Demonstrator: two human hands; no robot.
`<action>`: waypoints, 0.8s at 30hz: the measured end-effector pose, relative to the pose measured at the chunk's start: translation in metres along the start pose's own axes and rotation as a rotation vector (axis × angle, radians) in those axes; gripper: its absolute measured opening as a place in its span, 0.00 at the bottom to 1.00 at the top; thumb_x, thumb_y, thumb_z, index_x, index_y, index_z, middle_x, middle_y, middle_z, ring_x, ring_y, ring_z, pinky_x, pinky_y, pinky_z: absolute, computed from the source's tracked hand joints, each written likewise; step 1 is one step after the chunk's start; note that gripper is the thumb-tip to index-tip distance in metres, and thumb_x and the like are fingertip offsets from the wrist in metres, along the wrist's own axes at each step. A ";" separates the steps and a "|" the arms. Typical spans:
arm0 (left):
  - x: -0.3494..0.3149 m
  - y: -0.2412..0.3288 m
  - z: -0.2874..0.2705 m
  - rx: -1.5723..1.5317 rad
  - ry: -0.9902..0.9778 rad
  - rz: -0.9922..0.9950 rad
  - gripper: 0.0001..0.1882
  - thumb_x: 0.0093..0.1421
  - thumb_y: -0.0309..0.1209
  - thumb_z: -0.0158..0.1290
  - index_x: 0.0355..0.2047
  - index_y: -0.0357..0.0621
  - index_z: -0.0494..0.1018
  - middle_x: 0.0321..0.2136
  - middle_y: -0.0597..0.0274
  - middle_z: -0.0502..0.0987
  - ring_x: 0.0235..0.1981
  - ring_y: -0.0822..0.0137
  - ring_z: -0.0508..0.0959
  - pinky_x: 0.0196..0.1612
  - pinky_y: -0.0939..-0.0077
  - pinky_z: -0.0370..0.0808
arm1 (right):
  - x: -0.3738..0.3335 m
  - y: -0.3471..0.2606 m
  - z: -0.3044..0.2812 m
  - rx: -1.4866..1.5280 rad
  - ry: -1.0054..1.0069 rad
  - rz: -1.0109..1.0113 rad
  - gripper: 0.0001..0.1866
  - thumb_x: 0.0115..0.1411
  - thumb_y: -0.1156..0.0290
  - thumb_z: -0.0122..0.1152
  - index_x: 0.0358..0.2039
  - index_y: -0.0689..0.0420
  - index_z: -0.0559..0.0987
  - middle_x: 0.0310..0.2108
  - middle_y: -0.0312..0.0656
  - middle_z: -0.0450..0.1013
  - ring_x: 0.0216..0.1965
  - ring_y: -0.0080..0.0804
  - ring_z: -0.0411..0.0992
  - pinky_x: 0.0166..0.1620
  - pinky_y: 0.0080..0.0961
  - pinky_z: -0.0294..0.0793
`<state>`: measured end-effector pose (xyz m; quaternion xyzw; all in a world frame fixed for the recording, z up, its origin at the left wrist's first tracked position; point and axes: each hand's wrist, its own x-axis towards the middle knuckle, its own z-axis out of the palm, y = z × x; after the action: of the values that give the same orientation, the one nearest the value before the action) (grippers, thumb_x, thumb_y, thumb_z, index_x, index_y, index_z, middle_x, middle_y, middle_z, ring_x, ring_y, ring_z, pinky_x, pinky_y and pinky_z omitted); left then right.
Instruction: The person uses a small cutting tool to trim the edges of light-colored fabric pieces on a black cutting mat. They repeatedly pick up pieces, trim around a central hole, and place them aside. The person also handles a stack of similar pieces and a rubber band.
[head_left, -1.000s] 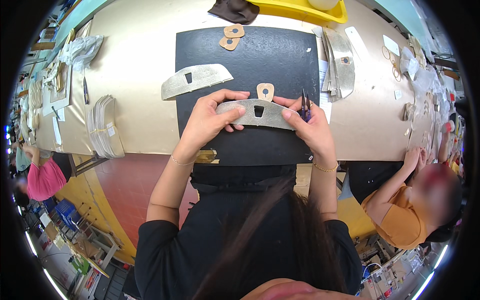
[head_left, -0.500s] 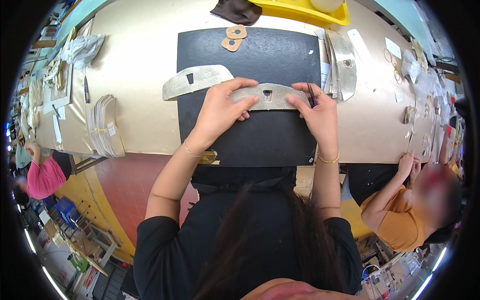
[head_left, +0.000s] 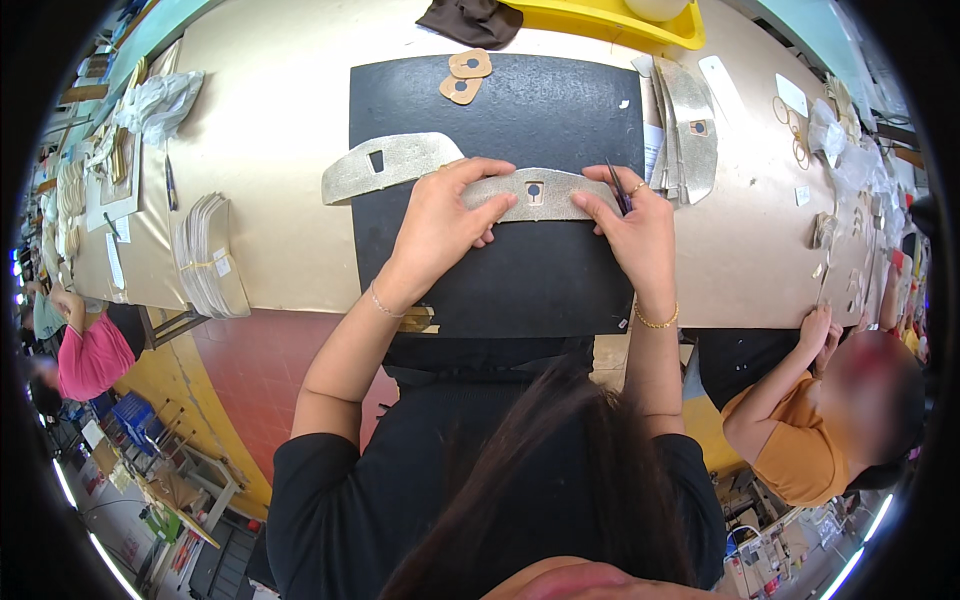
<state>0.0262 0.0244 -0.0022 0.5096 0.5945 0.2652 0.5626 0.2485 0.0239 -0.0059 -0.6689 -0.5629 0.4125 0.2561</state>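
Note:
Between my hands is a curved, silvery panel with a small keyhole-shaped opening in its middle, held over a black mat. My left hand grips its left end between thumb and fingers. On the right end, the thumb of my right hand presses from the front, with the fingers behind. A slim, dark pointed tool is tucked in my right hand, its tip pointing up and away. Just left of my left hand lies a similar curved panel with a plain four-sided opening, partly on the mat.
Two small tan patches rest at the far edge of the black mat. More silvery panels are stacked to the right. A banded bundle lies left. Behind stands a yellow tray. A co-worker in orange sits right.
Both hands keep their hold on the panel, which has tipped very slightly. The tool's tip leans a little further left. The whole view has shifted slightly.

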 end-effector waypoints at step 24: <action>0.001 0.001 0.001 0.008 0.011 0.002 0.15 0.60 0.28 0.61 0.47 0.37 0.79 0.35 0.59 0.80 0.20 0.79 0.76 0.22 0.86 0.73 | 0.001 0.008 0.002 -0.070 0.013 -0.095 0.17 0.55 0.67 0.73 0.43 0.60 0.81 0.26 0.34 0.77 0.23 0.16 0.68 0.28 0.17 0.70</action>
<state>0.0272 0.0250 -0.0019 0.5108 0.5982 0.2662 0.5571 0.2508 0.0224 -0.0134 -0.6526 -0.6063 0.3756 0.2557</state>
